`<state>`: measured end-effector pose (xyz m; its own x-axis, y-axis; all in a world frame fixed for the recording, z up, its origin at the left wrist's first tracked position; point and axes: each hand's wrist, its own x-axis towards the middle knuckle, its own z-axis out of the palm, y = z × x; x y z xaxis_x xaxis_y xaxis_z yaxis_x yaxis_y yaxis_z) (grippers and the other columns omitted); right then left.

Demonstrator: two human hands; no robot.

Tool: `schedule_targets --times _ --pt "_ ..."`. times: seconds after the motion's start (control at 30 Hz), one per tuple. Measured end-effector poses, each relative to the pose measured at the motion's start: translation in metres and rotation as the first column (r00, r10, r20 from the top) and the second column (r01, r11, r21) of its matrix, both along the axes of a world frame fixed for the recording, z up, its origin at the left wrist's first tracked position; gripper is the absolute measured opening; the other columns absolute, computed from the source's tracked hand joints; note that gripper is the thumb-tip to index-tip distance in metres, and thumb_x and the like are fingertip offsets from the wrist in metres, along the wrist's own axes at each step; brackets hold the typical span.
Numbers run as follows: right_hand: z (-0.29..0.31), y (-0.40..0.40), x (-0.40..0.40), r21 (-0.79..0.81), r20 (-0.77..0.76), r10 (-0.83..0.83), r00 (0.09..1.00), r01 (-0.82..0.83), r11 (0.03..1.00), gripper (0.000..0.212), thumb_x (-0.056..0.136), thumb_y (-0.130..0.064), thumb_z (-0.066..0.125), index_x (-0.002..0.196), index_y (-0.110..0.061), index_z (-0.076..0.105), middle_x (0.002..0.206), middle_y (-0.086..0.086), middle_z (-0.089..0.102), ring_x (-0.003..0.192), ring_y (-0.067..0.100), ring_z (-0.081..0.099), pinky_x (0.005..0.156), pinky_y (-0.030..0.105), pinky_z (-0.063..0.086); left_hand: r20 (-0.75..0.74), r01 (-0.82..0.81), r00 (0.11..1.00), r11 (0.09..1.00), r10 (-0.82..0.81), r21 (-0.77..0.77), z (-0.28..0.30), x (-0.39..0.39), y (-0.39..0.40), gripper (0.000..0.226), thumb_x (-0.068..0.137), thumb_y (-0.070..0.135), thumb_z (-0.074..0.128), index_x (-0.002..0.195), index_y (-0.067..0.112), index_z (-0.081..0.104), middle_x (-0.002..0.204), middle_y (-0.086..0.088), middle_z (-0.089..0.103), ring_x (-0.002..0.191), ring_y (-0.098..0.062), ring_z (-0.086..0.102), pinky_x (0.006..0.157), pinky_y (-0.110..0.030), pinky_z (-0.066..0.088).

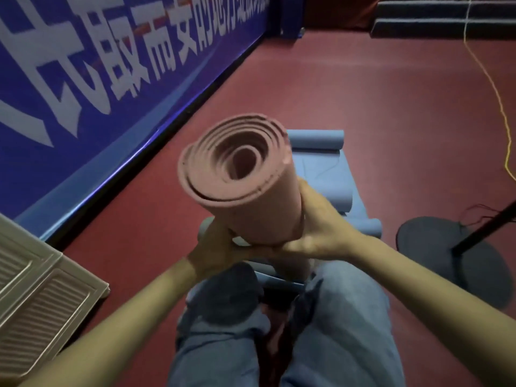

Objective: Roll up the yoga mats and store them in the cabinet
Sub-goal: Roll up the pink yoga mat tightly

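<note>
A rolled pink yoga mat (251, 202) stands nearly upright in front of me, its spiral end facing the camera. My left hand (216, 247) grips its lower left side. My right hand (318, 227) wraps around its lower right side. Behind and under the roll, a blue yoga mat (326, 174) lies on the red floor, curled at its far end and at its near end. The beige cabinet (36, 297) with ribbed door panels sits at the lower left.
A blue banner wall (97, 88) runs along the left. A dark round stand base (452, 258) with a black pole sits on the right, and a yellow cord (491, 90) trails across the floor. My knees in jeans (335, 331) fill the bottom.
</note>
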<state>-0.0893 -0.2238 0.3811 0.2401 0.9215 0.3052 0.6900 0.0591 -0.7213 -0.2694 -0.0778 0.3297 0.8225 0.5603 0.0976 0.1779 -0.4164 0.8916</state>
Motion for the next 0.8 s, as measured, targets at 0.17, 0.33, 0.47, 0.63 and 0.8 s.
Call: schedule_targets --times 0.17,0.33,0.47,0.63,0.8 --pt "-0.047 -0.036 -0.007 -0.041 -0.092 -0.045 0.995 0.041 0.998 0.097 0.064 -0.036 0.096 0.145 -0.010 0.048 0.145 -0.004 0.054 0.134 0.004 0.051 0.113 0.036 0.043 -0.015 0.103 0.995 0.995 -0.102 0.015 -0.013 -0.012 -0.023 0.100 0.056 0.042 0.098 0.141 0.030 0.047 0.128 0.034 0.061 0.118 0.008 0.060 0.091 -0.017 0.053" --pt "-0.080 -0.052 -0.022 -0.076 -0.236 -0.132 0.963 0.117 0.990 0.094 0.060 -0.012 0.097 0.140 -0.013 0.049 0.132 -0.009 0.060 0.117 -0.001 0.060 0.096 0.031 0.055 -0.163 0.151 0.978 0.979 -0.129 0.137 -0.024 -0.009 -0.020 0.105 0.052 0.041 0.101 0.142 0.035 0.047 0.134 0.032 0.057 0.123 0.013 0.053 0.096 -0.013 0.048" --pt "-0.092 -0.059 -0.049 0.031 -0.239 -0.124 0.963 0.135 0.990 0.100 0.057 -0.024 0.099 0.142 -0.029 0.047 0.138 -0.016 0.057 0.129 0.005 0.055 0.107 0.024 0.044 -0.220 0.169 0.964 0.982 -0.147 0.088 -0.049 -0.019 -0.029 0.085 0.062 0.027 0.099 0.137 0.027 0.059 0.134 0.021 0.063 0.124 0.010 0.055 0.101 -0.022 0.049" --pt "-0.099 -0.054 -0.051 0.074 -0.187 -0.065 0.980 0.080 0.994 0.101 0.050 -0.011 0.102 0.133 -0.042 0.053 0.131 -0.031 0.059 0.122 -0.006 0.057 0.101 0.015 0.045 -0.186 0.052 0.982 0.997 -0.042 0.048 -0.050 -0.028 -0.041 0.085 0.061 0.022 0.094 0.137 0.028 0.055 0.128 0.029 0.059 0.115 0.024 0.050 0.100 -0.019 0.050" --pt "-0.103 -0.018 -0.052 -0.090 -0.270 -0.072 0.960 0.049 0.995 0.115 0.048 -0.022 0.103 0.144 -0.037 0.041 0.140 -0.021 0.055 0.131 -0.001 0.053 0.107 0.036 0.049 -0.179 -0.070 0.981 0.996 0.080 0.062 -0.028 -0.051 -0.015 0.103 0.041 0.030 0.089 0.131 0.053 0.045 0.132 0.026 0.058 0.126 0.003 0.055 0.099 -0.022 0.050"
